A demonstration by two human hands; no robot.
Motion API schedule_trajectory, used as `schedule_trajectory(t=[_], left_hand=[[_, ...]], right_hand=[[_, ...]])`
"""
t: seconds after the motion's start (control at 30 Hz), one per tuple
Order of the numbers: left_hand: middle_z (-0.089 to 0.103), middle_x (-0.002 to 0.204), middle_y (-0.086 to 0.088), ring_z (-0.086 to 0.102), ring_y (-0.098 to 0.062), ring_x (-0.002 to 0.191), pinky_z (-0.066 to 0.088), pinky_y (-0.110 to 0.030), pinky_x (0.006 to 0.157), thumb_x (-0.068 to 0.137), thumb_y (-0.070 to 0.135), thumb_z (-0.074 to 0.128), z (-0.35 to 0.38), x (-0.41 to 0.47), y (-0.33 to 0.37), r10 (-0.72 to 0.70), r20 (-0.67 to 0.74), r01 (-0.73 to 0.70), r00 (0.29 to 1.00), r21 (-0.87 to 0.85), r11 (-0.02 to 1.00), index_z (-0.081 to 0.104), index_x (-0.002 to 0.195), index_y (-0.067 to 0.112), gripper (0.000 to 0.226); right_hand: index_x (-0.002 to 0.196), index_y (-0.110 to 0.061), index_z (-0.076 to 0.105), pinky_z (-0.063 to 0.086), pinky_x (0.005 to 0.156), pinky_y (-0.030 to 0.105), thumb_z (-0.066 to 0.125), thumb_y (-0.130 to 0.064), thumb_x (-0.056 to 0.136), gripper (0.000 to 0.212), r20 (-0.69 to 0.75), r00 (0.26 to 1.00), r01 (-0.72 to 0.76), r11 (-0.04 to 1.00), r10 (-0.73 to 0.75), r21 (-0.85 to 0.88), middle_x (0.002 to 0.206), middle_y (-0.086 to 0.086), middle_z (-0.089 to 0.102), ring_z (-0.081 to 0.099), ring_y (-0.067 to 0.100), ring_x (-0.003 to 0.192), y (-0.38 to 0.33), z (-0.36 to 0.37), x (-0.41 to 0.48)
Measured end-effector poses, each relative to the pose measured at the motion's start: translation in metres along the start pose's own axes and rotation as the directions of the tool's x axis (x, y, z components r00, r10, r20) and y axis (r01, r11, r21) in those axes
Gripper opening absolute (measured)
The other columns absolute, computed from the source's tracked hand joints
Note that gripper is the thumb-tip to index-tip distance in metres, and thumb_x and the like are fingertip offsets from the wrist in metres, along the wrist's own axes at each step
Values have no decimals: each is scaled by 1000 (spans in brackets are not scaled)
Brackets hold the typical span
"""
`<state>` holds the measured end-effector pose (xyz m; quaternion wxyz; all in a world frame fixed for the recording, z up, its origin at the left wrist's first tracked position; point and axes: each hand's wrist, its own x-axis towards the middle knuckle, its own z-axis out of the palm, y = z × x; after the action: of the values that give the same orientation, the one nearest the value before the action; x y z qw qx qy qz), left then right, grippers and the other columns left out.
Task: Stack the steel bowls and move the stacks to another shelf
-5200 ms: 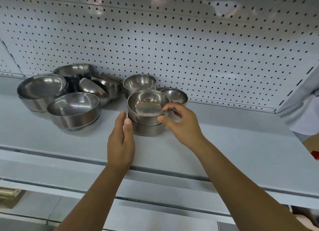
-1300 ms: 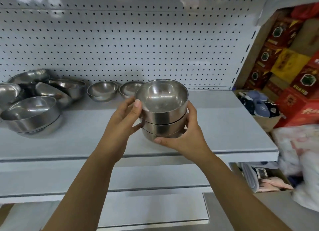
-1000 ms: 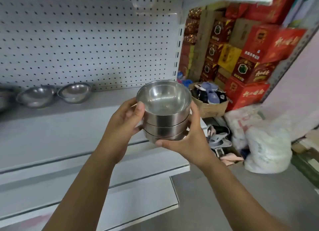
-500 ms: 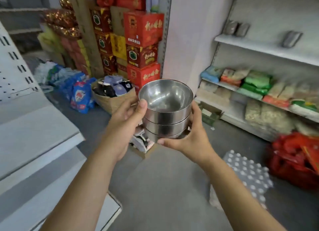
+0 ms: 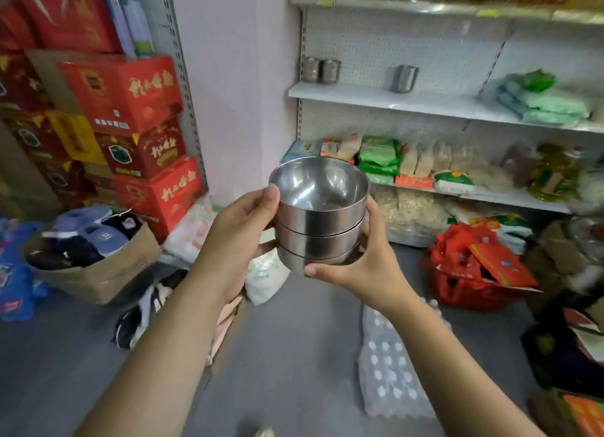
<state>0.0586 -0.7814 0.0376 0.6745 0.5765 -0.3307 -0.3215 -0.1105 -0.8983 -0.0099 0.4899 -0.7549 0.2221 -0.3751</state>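
Stack of three steel bowls (image 5: 318,227) has left its first shelf, now out of view, and hangs in mid-air. Left hand (image 5: 238,237) and right hand (image 5: 366,266) clasp its sides. Far white shelf (image 5: 425,101) with steel cups (image 5: 322,71) is probably the goal.

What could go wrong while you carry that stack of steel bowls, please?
The stack of bowls is held only at its sides by the left hand and right hand; smooth steel might slip or the top bowl tilt. The pack of bottles and loose shoes lie on the floor ahead, so a trip seems possible.
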Motion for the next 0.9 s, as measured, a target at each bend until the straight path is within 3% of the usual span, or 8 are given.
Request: schedule_trajectory(t=[0.1,0.33,0.6,0.7,0.9], left_hand=[[75,118,9,69,-15,115,57,-51,96,85,57,64,-2,62,15,13,39,-14,999,14,1000,72,121,25,48],[77,105,3,71,-23,109,56,-53,97,76,60,69,-4,196,56,37,144,-41,989,24,999,75,107,21,50],[78,108,2,72,-17,108,58,-46,94,90,52,62,30,301,38,-18,283,16,959,10,1000,76,108,16,43],[77,109,3,71,-17,109,59,-42,92,91,51,60,54,341,28,-30,317,24,948,21,999,76,111,17,43],[76,106,8,73,-12,98,56,-48,98,84,54,63,116,430,7,-32,364,30,931,13,999,73,120,19,52]], right_hand=[[153,-40,21,51,92,13,101,-12,56,128,-44,999,13,1000,-14,-7,142,-13,56,59,-5,125,3,-2,55],[156,-38,18,55,105,36,103,-32,52,134,-170,985,36,998,-44,-53,142,-6,57,60,7,129,10,-5,176],[158,-33,19,51,101,19,102,-17,56,133,-262,965,7,998,-25,-68,146,-10,54,58,1,130,52,-34,248],[157,-33,23,51,100,17,102,-18,55,130,-299,954,-8,998,-13,-69,143,-14,56,58,-2,128,72,-55,274],[155,-34,29,52,101,20,103,-16,54,126,-359,933,-25,996,-8,-86,140,-18,59,58,-4,127,120,-112,341]])
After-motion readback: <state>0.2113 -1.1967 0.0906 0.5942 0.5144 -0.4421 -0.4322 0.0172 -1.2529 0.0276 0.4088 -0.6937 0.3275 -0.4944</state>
